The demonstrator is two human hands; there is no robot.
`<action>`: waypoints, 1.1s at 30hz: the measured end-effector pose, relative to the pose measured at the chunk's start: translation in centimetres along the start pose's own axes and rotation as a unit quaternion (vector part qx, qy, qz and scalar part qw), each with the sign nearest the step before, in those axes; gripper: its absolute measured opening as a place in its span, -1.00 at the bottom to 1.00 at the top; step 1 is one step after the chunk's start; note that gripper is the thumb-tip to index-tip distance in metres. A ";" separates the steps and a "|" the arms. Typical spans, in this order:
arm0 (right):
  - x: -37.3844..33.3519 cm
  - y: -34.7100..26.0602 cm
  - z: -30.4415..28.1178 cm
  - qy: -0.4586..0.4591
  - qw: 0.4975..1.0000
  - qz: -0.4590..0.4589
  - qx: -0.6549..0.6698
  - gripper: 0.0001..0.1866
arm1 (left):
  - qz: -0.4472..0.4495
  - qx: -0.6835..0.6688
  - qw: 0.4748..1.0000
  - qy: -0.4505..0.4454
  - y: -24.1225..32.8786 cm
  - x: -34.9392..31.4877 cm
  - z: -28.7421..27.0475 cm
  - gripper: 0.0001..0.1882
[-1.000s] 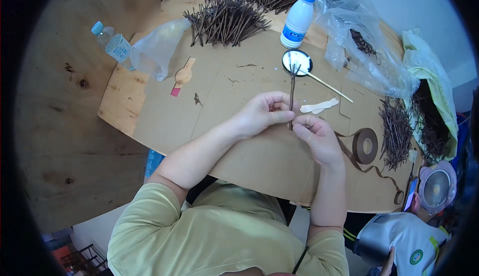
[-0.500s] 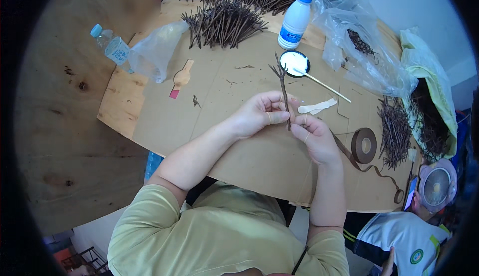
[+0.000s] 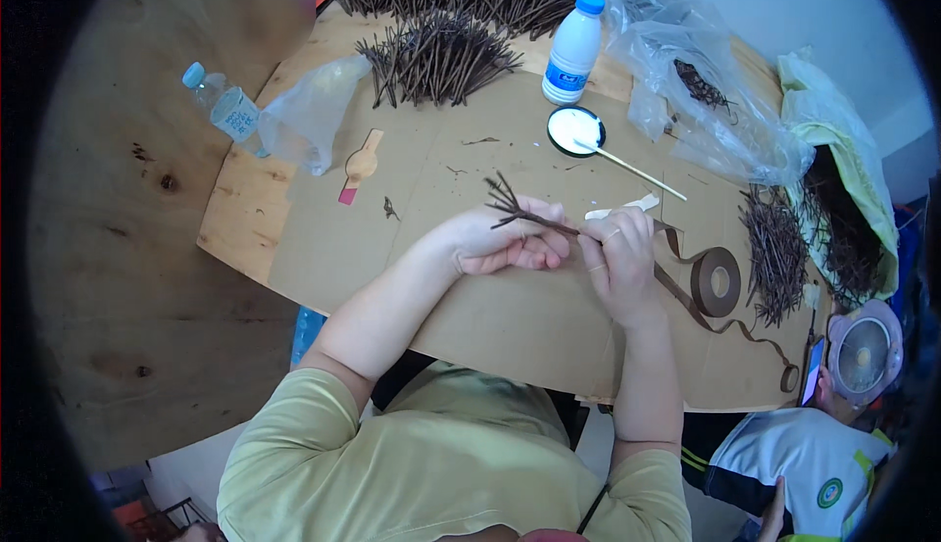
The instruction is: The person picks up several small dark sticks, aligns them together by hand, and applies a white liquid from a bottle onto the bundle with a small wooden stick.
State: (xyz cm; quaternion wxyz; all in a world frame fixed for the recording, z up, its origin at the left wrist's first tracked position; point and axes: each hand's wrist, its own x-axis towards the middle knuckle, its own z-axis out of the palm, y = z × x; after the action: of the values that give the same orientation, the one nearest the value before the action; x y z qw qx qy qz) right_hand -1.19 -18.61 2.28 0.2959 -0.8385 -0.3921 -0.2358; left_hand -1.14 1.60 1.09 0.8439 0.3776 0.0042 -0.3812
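Observation:
A brown branched twig (image 3: 529,217) lies slanting over the cardboard, its forked tips toward the upper left. My right hand (image 3: 619,260) is closed in a pinch on its plain lower end. Palm up beneath the twig, my left hand (image 3: 510,246) has its fingers loosely curled and apart, with the twig crossing in front of it. Right of my right hand stands a roll of brown tape (image 3: 702,299), and its loose strip (image 3: 676,292) runs up toward that hand. Pale flat wooden sticks (image 3: 642,202) show partly behind my right fingers.
Twig bundles (image 3: 441,57) stand at the back, with another pile (image 3: 774,258) at right. A white bottle (image 3: 573,52), a round dish of white paste (image 3: 564,130), plastic bags (image 3: 706,121) and a clear bottle (image 3: 227,106) surround the cardboard (image 3: 461,321). Another person (image 3: 804,468) sits at lower right.
The twig has swung from upright to slanting left, its forks now over my left wrist. My left fingers have loosened from it, while my right hand has risen slightly, still pinching it.

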 end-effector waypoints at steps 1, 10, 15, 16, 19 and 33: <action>-0.1 0.1 0.2 0.003 1.000 -0.003 -0.014 -0.79 | -0.001 0.004 1.000 0.002 0.0 -0.1 0.1 -0.73; 0.0 0.2 0.5 0.023 0.995 -0.037 -0.087 -0.71 | 0.031 -0.058 0.998 0.025 -1.5 0.1 1.0 -0.75; 0.2 0.2 0.2 0.040 0.998 0.023 -0.031 -0.73 | 0.081 -0.045 0.995 0.020 -1.9 0.6 0.8 -0.75; 0.2 0.3 0.1 0.036 0.999 0.033 -0.023 -0.73 | 0.081 -0.050 0.995 0.024 -1.9 0.6 0.8 -0.74; 0.0 0.7 -0.3 0.026 0.998 0.012 -0.047 -0.74 | 0.081 -0.063 0.994 0.028 -1.5 0.5 1.1 -0.74; 0.2 0.1 -0.6 0.053 0.993 0.106 -0.022 -0.79 | 0.061 -0.132 0.989 0.032 -1.7 1.3 0.5 -0.79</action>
State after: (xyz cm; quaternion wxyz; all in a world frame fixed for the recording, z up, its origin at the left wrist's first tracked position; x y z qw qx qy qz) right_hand -1.13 -18.98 2.83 0.3207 -0.8682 -0.2793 -0.2557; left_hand -1.49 -0.29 -0.04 0.9074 0.2745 0.0589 -0.3128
